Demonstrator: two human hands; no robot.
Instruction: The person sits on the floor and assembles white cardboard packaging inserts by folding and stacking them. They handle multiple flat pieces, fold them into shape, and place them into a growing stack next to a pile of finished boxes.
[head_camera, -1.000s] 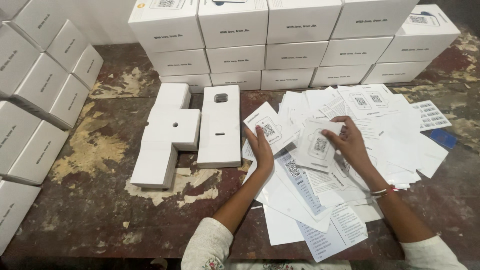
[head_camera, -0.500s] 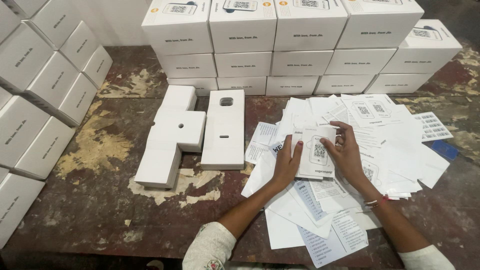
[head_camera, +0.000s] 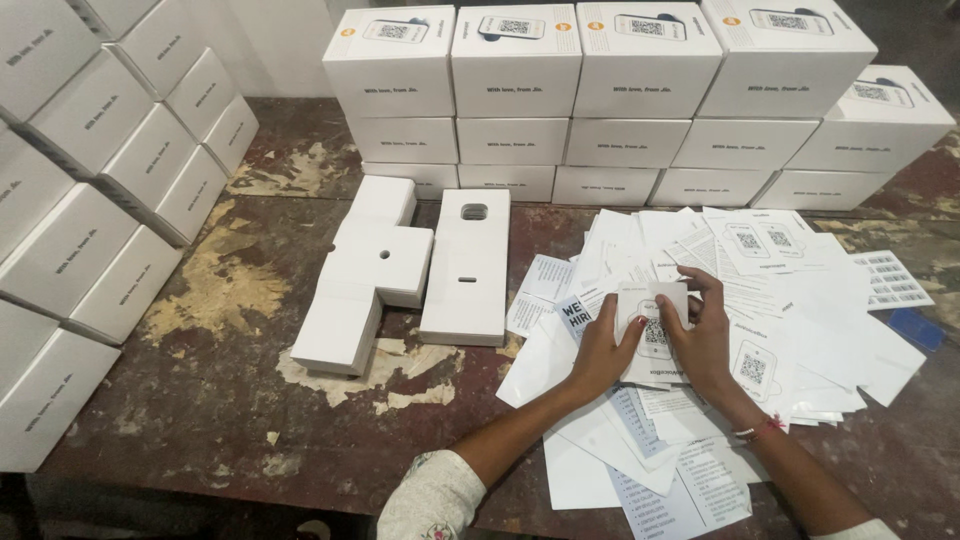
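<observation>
1. Both hands held one white printed card (head_camera: 655, 330) bearing a square code, above the loose paper pile (head_camera: 790, 300) on the right half of the worn table (head_camera: 200, 420).
2. The left hand (head_camera: 600, 350) gripped the card's left edge, fingers curled around it; the right hand (head_camera: 705, 335) pinched its right edge and top corner, fingers bent.
3. Progress, as judged: most leaflets and cards lay unsorted and fanned out; only this card was in hand. Flat white cardboard inserts (head_camera: 400, 265) sat stacked near the table's middle, untouched.
4. Sealed white boxes (head_camera: 620, 90) stood stacked along the far edge, with more boxes (head_camera: 90, 200) along the left edge.
5. Change from the earlier frames: a second before, the hands were spread apart, pressing separate sheets; half a second before, they had closed on this card. They now held it squarely between them.
</observation>
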